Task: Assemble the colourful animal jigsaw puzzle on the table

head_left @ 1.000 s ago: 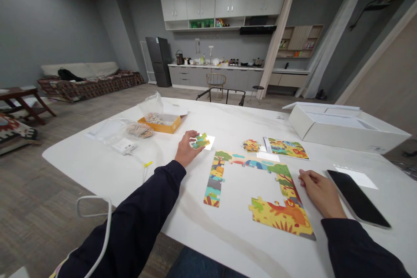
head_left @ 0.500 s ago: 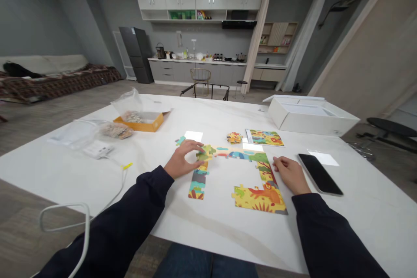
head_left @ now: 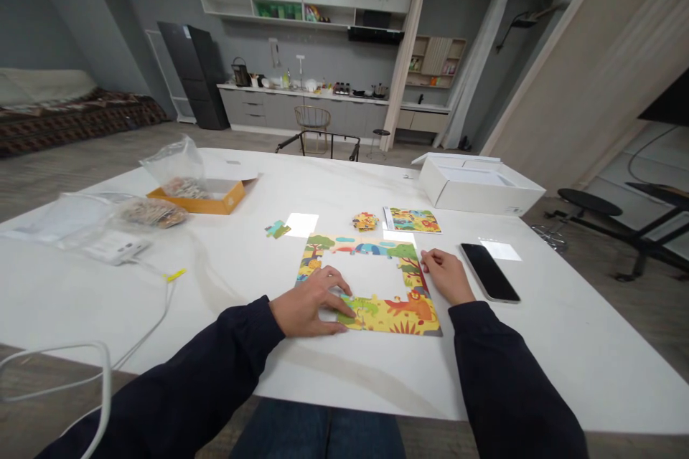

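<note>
A jigsaw puzzle frame point(head_left: 414, 317) lies flat on the white table, joined along its top, right side and bottom, with a bare gap in the middle. My left hand point(head_left: 315, 301) is over its lower left part, fingers apart, with index finger and thumb tips touching a green-yellow puzzle piece point(head_left: 347, 317). The hand hides most of the lower left corner. Loosely closed, my right hand point(head_left: 448, 276) rests against the frame's right edge, with nothing visible in the fingers. A small pile of pieces point(head_left: 365, 221) and a loose teal-green piece point(head_left: 277, 229) lie beyond the frame.
Behind the puzzle lies a picture card point(head_left: 413, 220). A black phone point(head_left: 489, 272) is right of my right hand, a white box point(head_left: 479, 186) farther back. At left are an orange box point(head_left: 231, 199), a bag of pieces point(head_left: 153, 214), a white adapter point(head_left: 115, 249) and its cable.
My left hand has moved from the frame's upper left toward me, to its lower left. The left column and bottom strip now sit close together. My right hand stays at the right edge.
</note>
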Available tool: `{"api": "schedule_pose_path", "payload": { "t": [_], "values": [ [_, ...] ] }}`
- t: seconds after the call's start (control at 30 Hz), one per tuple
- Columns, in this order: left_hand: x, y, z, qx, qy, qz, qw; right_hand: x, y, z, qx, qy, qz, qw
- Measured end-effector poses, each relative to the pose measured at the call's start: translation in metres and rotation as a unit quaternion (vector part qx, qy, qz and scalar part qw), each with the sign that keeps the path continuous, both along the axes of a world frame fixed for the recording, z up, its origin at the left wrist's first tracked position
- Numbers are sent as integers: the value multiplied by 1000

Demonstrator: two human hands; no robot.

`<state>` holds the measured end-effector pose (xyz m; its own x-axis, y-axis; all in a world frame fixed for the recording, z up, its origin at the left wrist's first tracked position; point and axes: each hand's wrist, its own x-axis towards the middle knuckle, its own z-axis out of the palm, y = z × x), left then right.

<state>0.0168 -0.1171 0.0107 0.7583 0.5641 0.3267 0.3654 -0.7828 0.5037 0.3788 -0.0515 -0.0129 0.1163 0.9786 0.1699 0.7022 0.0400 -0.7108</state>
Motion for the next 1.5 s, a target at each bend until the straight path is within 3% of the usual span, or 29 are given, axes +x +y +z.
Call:
{"api": "schedule_pose_path", "payload": {
  "t": [0.27,0.37,0.43,0.47,0.57,0.63,0.7,0.8,0.9,0.97,1.03,1.1,1.17,1.27,1.5],
  "values": [
    [3,-6,2,21,24,-19,999,0,-1,0,-5,0,1,1000],
    [-10,7,6,27,0,9,1000,3,2,-4,-7,-1,3,1000],
    [-32,28,5,41,-46,123,991,5,4,-8,-8,-4,2,1000],
    [-45,41,2,54,-68,213,973,6,5,-9,-8,-7,1,1000],
    [-90,78,-13,101,-67,454,883,7,6,-11,-6,-12,3,1000],
    [-113,94,-26,77,-24,526,847,7,6,-11,-7,-13,5,1000],
    [-126,102,-35,47,-6,544,837,7,5,-10,-10,-13,5,1000],
    [-128,102,-36,17,-31,541,840,6,4,-8,-16,-11,6,1000],
    [-114,88,-22,-6,-78,489,869,6,4,-8,-17,-4,2,1000],
    [-97,69,-9,-15,-97,375,922,7,5,-9,-21,-3,-1,1000],
    [-77,46,2,-33,-86,216,972,8,6,-10,-24,-4,1,1000],
    [-58,23,8,-39,-69,92,993,8,7,-12,-20,-4,4,1000],
    [-44,6,10,-32,-46,33,998,8,7,-13,-17,-3,6,1000],
    [-37,-4,7,-19,-15,31,999,8,7,-13,-17,-2,8,1000],
    [-39,-2,4,-27,10,40,999,9,7,-14,-17,-3,6,1000]
  ]
}}
